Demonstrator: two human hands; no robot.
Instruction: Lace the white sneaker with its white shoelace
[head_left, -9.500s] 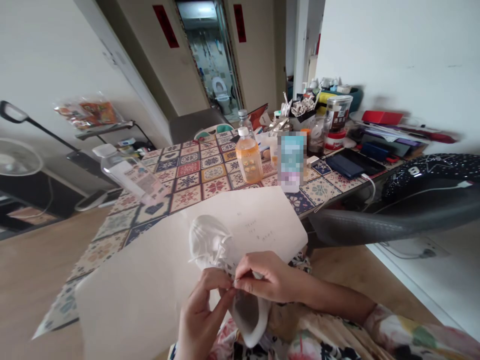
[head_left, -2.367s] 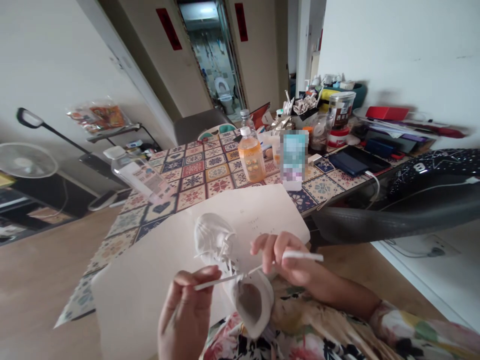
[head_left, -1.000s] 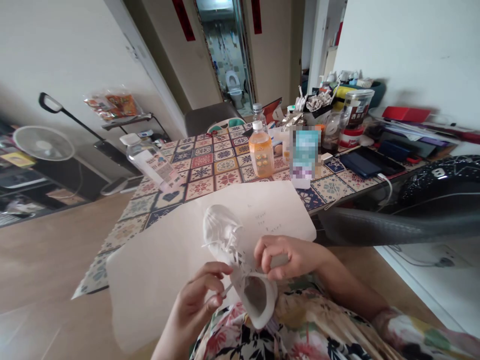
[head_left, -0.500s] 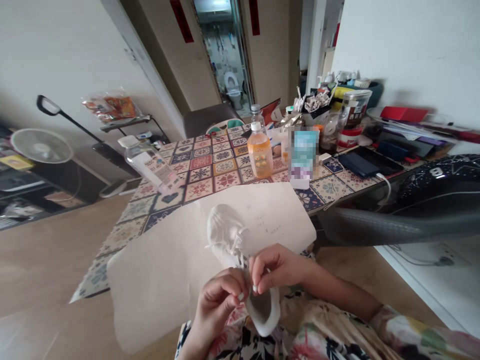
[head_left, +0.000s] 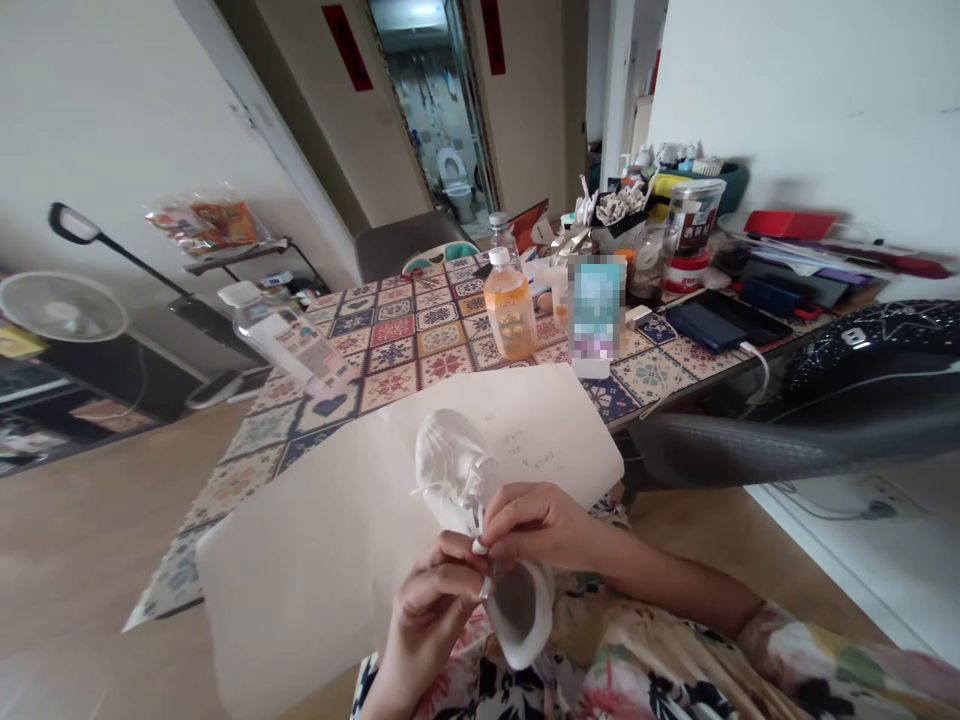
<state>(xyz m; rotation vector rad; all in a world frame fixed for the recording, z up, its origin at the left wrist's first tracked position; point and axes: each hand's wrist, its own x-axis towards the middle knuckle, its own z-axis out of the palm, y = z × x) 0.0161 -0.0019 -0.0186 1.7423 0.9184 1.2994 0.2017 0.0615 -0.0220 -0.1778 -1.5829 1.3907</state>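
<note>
White lace (head_left: 480, 546), pinched just above the opening of a white shoe (head_left: 448, 450), toe end over a pale paper sheet (head_left: 292, 570) on the counter (head_left: 442, 366), heel end toward the floral clothing (head_left: 645, 660). Left hand (head_left: 442, 590) with fingers curled in, tips drawn tight on lace; right hand (head_left: 532, 525) just as narrow, with thumb and forefinger together at a short white end, touching or nearly touching the left. To do well, by judgement: keep both pinches near the shoe, draw evenly to either side, lay strands flat, and avoid lifting or twisting the shoe, probably light enough to slide on smooth paper. Watch for a slack end slipping from between the fingers.

Hard to make out: the matching of lace end to hand, and any loop or knot beneath. Hidden behind knuckles: upper eyelets. Cut off at the bottom edge: left forearm (head_left: 386, 690). Too faint to read: handwriting (head_left: 517, 450) on the sheet. Blurred into blocks: screen of the upright device (head_left: 591, 369). Impossible to tell: resting place of the heel, on clothing or sheet.
</note>
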